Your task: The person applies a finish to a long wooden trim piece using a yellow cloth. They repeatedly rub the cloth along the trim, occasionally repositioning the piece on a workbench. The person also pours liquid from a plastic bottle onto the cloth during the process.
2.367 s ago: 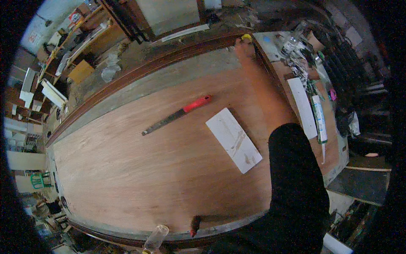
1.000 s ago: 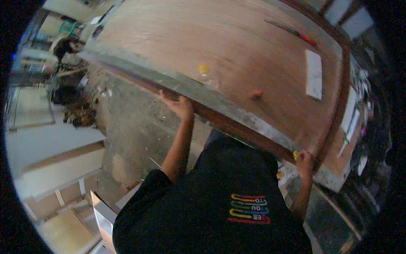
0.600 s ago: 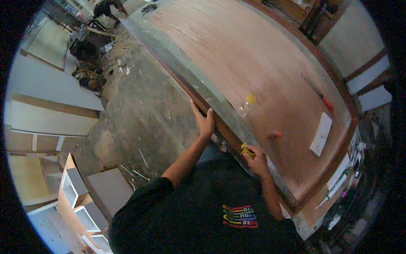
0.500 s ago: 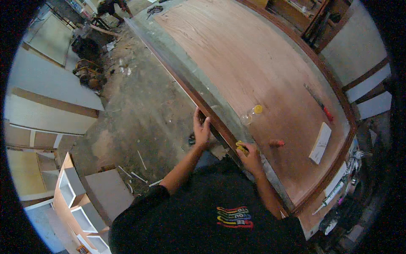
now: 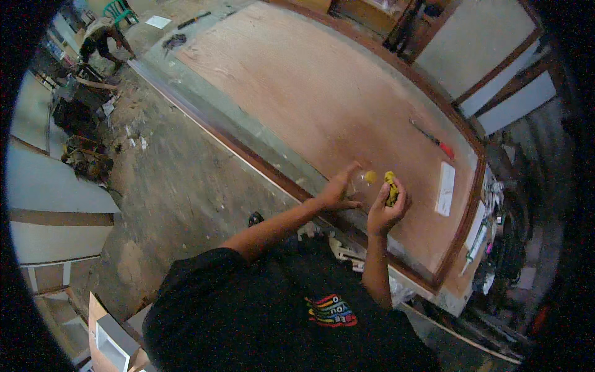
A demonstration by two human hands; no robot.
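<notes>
In my right hand (image 5: 387,216) is a small crumpled yellow wad (image 5: 390,190) with dark patches, perhaps a rag, with my fingers closed round it. My left hand (image 5: 338,191) is spread open beside a clear bottle with a yellow cap (image 5: 370,177); thumb and fingers reach to its near side, and I cannot tell whether they touch it. The bottle is on a large wooden panel (image 5: 297,80) with a dark brown edge strip (image 5: 276,177) along its near left side.
A long thin tool with a red handle (image 5: 446,149) and a pale rectangular block (image 5: 444,189) lie on the panel to the right. Tubes and crumpled plastic (image 5: 493,198) crowd its right edge. Far left, a person (image 5: 102,43) bends near the panel's corner.
My left hand has left the edge strip and moved right to the bottle. My right hand has lifted off the strip with the yellow wad. The view has shifted, showing more of the bending person.
</notes>
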